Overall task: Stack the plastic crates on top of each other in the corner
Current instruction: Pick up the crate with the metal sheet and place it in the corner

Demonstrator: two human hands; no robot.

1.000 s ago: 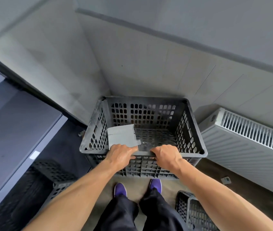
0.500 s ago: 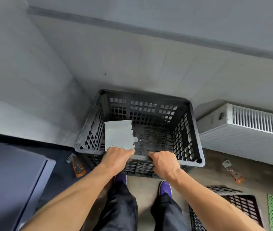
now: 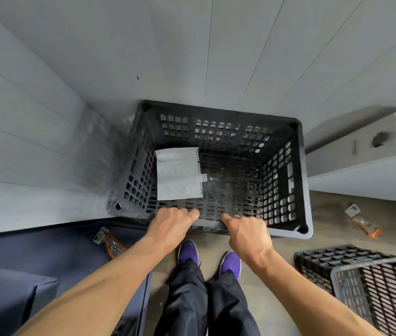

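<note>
A black perforated plastic crate [image 3: 298, 180] sits tight in the corner where two grey walls meet, and I look straight down into it. A white sheet of paper [image 3: 178, 175] lies against its inner left side. My left hand [image 3: 170, 224] and my right hand [image 3: 247, 232] both grip its near rim, thumbs pointing toward each other and fingers curled over the edge. Whatever is under this crate is hidden. Another black crate [image 3: 361, 275] lies tipped on the floor at the lower right.
A white radiator [image 3: 361, 163] juts from the wall just right of the crate. Two orange-handled scrapers [image 3: 364, 221] [image 3: 109, 243] lie on the floor. A dark blue cabinet [image 3: 22, 263] is at the left. My purple shoes [image 3: 188, 249] stand close behind the crate.
The crate has gone lower and deeper into the corner, close against both walls. My head has tilted down over it. Both hands stay on the near rim.
</note>
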